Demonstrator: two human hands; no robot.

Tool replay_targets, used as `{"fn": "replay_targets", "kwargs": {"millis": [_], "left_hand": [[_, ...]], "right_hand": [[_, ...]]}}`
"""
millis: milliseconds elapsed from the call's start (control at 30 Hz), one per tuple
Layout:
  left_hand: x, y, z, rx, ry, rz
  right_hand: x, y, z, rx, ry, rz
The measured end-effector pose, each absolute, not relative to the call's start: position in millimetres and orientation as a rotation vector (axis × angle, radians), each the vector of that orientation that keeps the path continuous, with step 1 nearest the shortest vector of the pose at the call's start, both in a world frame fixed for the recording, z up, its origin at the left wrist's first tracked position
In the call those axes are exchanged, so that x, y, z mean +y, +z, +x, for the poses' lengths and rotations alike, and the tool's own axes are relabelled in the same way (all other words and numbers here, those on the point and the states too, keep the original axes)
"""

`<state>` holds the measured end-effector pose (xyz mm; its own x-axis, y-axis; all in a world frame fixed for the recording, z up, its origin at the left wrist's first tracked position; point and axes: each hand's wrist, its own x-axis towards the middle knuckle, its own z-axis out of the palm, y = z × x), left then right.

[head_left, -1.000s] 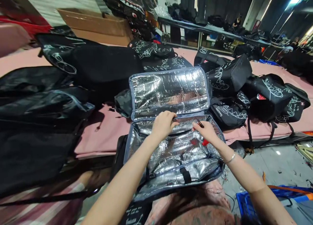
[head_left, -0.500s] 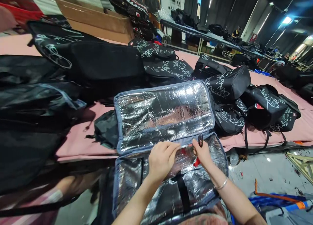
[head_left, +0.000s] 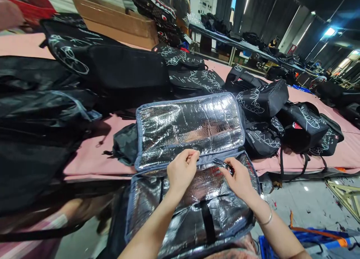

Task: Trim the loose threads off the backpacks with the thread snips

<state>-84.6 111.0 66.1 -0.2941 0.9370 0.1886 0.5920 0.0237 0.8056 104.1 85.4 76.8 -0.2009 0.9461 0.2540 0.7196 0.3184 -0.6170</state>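
A cooler bag [head_left: 191, 128] with a shiny silver lining lies open before me, its lid folded back over the pink table. Grey-blue binding runs along its edges. My left hand [head_left: 182, 172] is closed in a pinch at the hinge seam between lid and body; whatever is between the fingertips is too small to make out. In my right hand [head_left: 239, 176] are small dark thread snips [head_left: 222, 163], their blades pointing left along that seam. A black strap [head_left: 207, 221] crosses the lining inside the bag body.
Black bags with white line drawings [head_left: 197, 79] crowd the pink table [head_left: 92, 161]. Dark bags [head_left: 33, 139] are heaped at the left, beside a person's arm [head_left: 70, 212]. A cardboard box [head_left: 118, 24] stands behind. Blue material [head_left: 270, 247] lies on the floor at lower right.
The snips have swung from pointing upward to pointing left toward the seam. My left hand has moved slightly left and up, still pinched. The view has shifted a little.
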Motion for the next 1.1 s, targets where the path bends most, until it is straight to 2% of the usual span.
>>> {"fn": "replay_targets", "kwargs": {"millis": [200, 300, 467, 667, 900, 1100], "left_hand": [[105, 66, -101, 1.313, 1.268, 1.535], [105, 68, -98, 1.476, 1.274, 1.551], [113, 76, -83, 1.880, 1.008, 1.819], [111, 75, -77, 1.767, 0.943, 2.057], [123, 71, -77, 1.931, 1.004, 1.684], [124, 69, -78, 1.936, 1.161, 1.520]], "right_hand": [[114, 83, 111, -2.011, 0.314, -1.436], [136, 93, 106, -2.177, 0.204, -1.515], [156, 102, 94, -2.336, 0.034, -1.646], [137, 94, 105, -2.239, 0.064, -1.611], [129, 114, 110, -2.145, 0.387, -1.540], [130, 124, 103, -2.301, 0.242, -1.538]]}}
